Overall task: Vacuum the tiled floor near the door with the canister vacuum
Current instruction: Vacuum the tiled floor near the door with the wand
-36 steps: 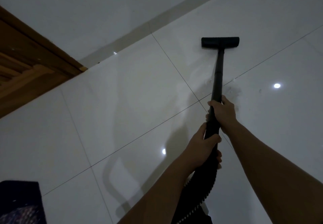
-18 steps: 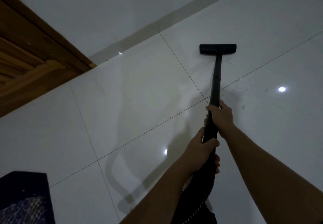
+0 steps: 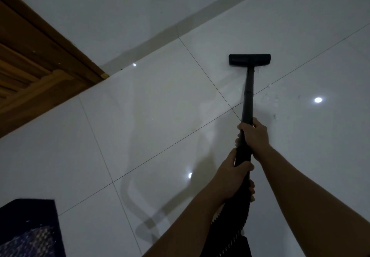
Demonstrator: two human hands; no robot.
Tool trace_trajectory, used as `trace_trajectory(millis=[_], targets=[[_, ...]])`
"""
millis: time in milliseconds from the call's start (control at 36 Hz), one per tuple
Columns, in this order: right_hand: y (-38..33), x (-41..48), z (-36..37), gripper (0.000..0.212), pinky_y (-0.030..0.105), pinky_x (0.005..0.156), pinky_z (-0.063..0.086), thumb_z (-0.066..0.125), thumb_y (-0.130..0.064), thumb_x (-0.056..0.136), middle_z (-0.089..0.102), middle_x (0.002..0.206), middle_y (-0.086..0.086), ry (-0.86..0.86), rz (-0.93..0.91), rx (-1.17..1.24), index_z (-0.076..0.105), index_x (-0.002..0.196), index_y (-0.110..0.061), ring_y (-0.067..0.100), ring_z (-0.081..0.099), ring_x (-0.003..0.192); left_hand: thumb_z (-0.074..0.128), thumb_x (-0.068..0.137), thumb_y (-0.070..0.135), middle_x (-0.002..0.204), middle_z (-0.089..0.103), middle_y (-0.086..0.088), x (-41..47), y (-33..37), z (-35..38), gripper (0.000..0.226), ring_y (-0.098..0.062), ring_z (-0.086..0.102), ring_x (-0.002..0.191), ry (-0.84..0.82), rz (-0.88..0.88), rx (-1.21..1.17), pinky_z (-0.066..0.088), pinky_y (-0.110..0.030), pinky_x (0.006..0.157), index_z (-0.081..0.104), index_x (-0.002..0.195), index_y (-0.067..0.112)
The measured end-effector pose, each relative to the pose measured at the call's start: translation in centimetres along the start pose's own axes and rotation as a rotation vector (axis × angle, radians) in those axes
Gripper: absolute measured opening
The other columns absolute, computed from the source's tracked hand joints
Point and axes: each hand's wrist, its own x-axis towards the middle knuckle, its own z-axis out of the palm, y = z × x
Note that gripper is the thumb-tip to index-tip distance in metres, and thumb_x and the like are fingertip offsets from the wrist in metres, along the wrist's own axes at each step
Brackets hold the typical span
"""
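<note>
Gripping: both hands are holding the black wand (image 3: 247, 94), one above the other.
Right hand (image 3: 255, 136): is wrapping the wand higher up, fingers closed around the tube, arm reaching in from lower right.
Left hand (image 3: 233, 178): is clamping the wand's lower end just above the ribbed hose (image 3: 232, 226), thumb lying across the top.
Head (image 3: 249, 60): is sitting flat on the floor (image 3: 160, 120), far end of the wand, crossways to it, just past a grout crossing.
Hose: is dropping out of frame at the bottom edge; canister cannot be seen.
Floor: glossy white tiles are reflecting ceiling lights; faint specks are showing to the right of the wand.
Door (image 3: 26, 72): brown wood, is filling the upper left, well apart from the head.
Wall (image 3: 120, 6): is meeting the floor behind the head, along a grey skirting band.
Mat (image 3: 28, 230): dark, patterned, is lying at lower left.
</note>
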Motion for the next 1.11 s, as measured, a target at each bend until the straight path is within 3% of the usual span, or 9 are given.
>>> trace_trajectory(millis=[722, 1111], targets=[[2.9, -4.9, -1.9, 0.032, 0.032, 0.048, 0.048, 0.058, -0.003, 0.088, 0.052, 0.069, 0.011, 0.031, 0.059, 0.110, 0.052, 0.120, -0.005, 0.021, 0.052, 0.049, 0.050, 0.095, 0.014, 0.065, 0.056, -0.009, -3.8, -2.9, 1.2, 0.045, -0.011, 0.056, 0.043, -0.015, -0.031, 0.116, 0.049, -0.023, 0.044, 0.039, 0.137, 0.023], [4.7, -7.0, 2.7, 0.042, 0.036, 0.060, 0.052, 0.062, -0.009, 0.087, 0.056, 0.079, 0.015, -0.033, 0.067, 0.011, 0.050, 0.127, -0.006, 0.023, 0.056, 0.052, 0.048, 0.095, 0.010, 0.060, 0.051, -0.006, -7.7, -4.3, -1.8, 0.045, -0.009, 0.052, 0.038, 0.057, -0.005, 0.042, 0.046, -0.020, 0.040, 0.037, 0.138, 0.015]])
